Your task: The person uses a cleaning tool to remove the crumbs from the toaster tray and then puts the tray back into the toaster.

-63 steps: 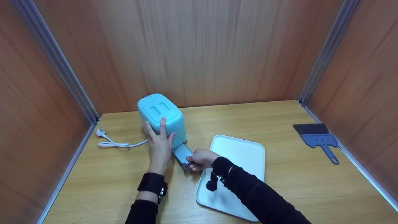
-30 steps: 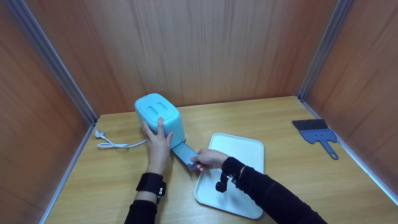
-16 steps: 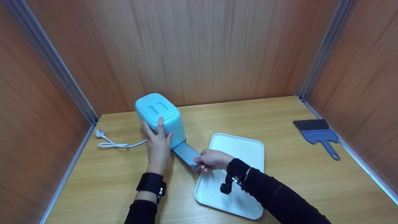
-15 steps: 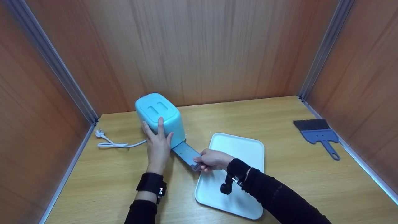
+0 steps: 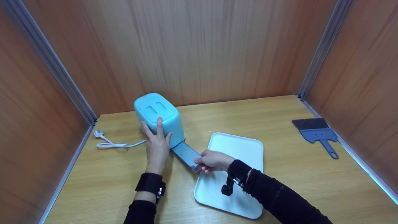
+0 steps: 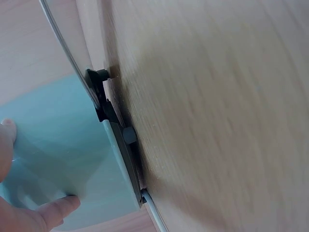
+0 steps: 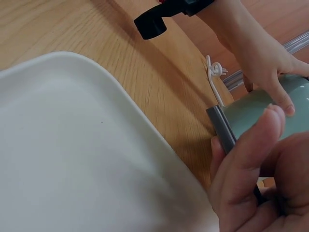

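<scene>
A light-blue toaster (image 5: 163, 116) with a lid on top stands near the back wall. My left hand (image 5: 157, 149) rests on its near end, fingers spread and fairly straight; in the left wrist view, fingertips press the toaster's side (image 6: 63, 150). From under the toaster's near end sticks a grey crumb tray (image 5: 186, 153) with small specks on it, its inner part hidden beneath the toaster. My right hand (image 5: 214, 159) pinches the outer end of this crumb tray, over the left edge of a white serving tray (image 5: 238, 149). The right wrist view shows the crumb tray's end (image 7: 222, 128) between thumb and fingers.
A bundled white power cord (image 5: 116, 144) with its plug lies left of the toaster. At the right, a blue hand brush (image 5: 318, 135) with dark bristles lies near the side wall. Wooden panels (image 5: 217, 53) enclose the table at back and sides.
The right hand has drawn the crumb tray further out of the toaster, toward the right and front, and barely moves in the last half second. The left hand has stayed on the toaster.
</scene>
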A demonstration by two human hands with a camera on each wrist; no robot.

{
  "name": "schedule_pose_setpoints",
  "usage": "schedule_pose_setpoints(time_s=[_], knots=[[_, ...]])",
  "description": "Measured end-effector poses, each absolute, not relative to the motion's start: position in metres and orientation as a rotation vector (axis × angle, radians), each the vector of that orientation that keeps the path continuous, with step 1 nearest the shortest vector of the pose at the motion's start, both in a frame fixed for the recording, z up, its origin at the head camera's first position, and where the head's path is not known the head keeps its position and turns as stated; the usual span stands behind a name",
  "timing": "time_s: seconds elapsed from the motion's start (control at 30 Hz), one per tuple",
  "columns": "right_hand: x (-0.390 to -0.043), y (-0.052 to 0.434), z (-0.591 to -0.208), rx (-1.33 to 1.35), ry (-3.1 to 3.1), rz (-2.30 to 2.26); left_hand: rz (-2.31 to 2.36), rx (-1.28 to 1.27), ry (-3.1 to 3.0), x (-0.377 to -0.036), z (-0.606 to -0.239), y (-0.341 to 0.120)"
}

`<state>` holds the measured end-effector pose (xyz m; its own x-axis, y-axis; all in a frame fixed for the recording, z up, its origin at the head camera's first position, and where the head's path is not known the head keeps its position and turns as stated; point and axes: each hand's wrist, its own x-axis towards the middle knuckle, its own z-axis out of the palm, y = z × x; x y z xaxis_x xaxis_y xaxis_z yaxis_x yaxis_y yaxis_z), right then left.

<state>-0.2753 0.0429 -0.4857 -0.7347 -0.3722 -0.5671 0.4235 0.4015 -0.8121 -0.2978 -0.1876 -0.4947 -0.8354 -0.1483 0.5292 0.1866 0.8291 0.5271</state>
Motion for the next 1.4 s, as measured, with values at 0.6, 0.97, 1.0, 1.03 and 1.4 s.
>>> schedule_pose_setpoints(time_s=[0.6, 0.97, 1.0, 1.03, 1.4], knots=[[-0.268, 0.055, -0.491, 0.022, 1.935, -1.416, -0.739, -0.075, -2.42, -0.3, -0.495, -0.191], [-0.266, 0.067, -0.483, -0.024, 1.961, -1.472, -0.796, -0.023, -2.477, -0.3, -0.489, -0.194], [-0.266, 0.067, -0.483, -0.021, 1.963, -1.48, -0.795, -0.017, -2.483, -0.3, -0.489, -0.195], [-0.267, 0.068, -0.483, -0.024, 1.967, -1.487, -0.797, -0.013, -2.484, -0.299, -0.488, -0.195], [-0.27, 0.072, -0.478, -0.007, 1.997, -1.586, -0.85, 0.037, -2.524, -0.296, -0.479, -0.2]])
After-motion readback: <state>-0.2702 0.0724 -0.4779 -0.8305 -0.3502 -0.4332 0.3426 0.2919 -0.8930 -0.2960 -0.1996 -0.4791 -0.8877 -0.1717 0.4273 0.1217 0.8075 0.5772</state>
